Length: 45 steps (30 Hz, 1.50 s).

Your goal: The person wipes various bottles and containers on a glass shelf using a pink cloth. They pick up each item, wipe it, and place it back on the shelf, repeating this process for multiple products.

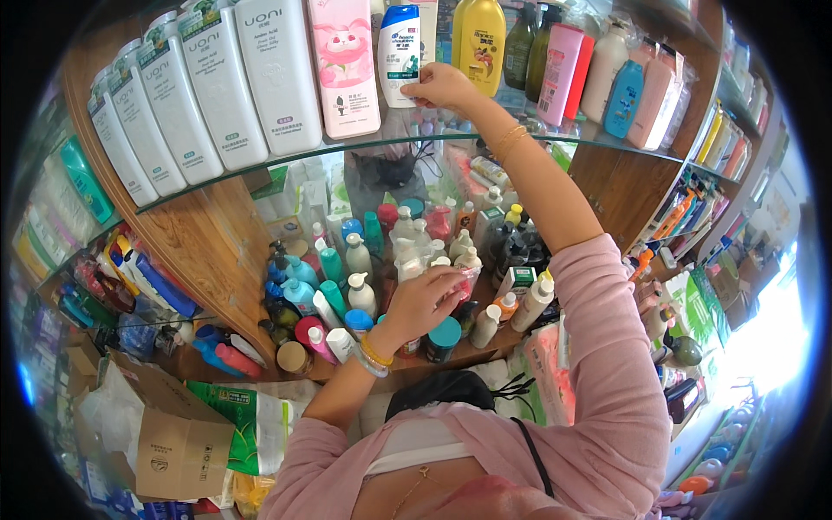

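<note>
My right hand (pixel 445 88) reaches up to a glass shelf (pixel 338 144), fingertips and thumb at the lower right edge of a white and blue Head & Shoulders shampoo bottle (pixel 398 58). The bottle stands upright at the shelf front. Left of it is a tall pink bottle with a rabbit drawing (pixel 344 71); to the right stands a yellow Rejoice bottle (pixel 482 49). My left hand (pixel 422 302) hovers lower down over crowded pump bottles, fingers curled. A bit of red in clear plastic (pixel 465 286) shows at its fingertips; whether it is held cannot be made out.
Several white UONI shampoo bottles (pixel 224 84) line the shelf's left side. Below, pump bottles and jars, one with a teal lid (pixel 444 331), crowd the lower wooden shelf. A wooden divider (pixel 201 260) rises at left. An opened cardboard box (pixel 182 448) sits lower left.
</note>
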Available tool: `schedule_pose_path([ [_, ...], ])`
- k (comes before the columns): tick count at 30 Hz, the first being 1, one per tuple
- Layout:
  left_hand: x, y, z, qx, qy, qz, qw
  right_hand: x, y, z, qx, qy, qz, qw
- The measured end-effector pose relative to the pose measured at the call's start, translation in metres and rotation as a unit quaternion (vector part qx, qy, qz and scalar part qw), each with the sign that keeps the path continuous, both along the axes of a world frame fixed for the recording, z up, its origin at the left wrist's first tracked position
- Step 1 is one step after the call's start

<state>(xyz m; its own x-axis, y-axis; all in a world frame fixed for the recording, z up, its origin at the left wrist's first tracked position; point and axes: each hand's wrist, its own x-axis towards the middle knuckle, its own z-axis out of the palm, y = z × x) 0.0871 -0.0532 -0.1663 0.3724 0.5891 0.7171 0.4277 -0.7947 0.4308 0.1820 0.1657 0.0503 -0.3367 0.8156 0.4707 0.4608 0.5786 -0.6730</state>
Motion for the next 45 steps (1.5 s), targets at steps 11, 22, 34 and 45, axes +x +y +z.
schedule_pose_path([
  [11, -0.049, -0.050, -0.079, -0.192, -0.111, 0.056, 0.973, 0.083, 0.040, 0.028, 0.105, -0.036, -0.290, 0.950],
  [22, -0.049, -0.063, -0.097, -0.239, -0.133, 0.102, 0.956, 0.046, 0.083, 0.008, -0.019, -0.012, -0.124, 0.992],
  [34, -0.054, -0.074, -0.120, -0.284, -0.203, 0.116, 0.930, -0.040, -0.039, 0.010, 0.271, -0.088, -0.241, 0.928],
  [45, -0.052, -0.102, -0.131, -0.293, -0.191, 0.146, 0.925, -0.016, -0.025, 0.023, 0.087, 0.163, -0.226, 0.956],
])
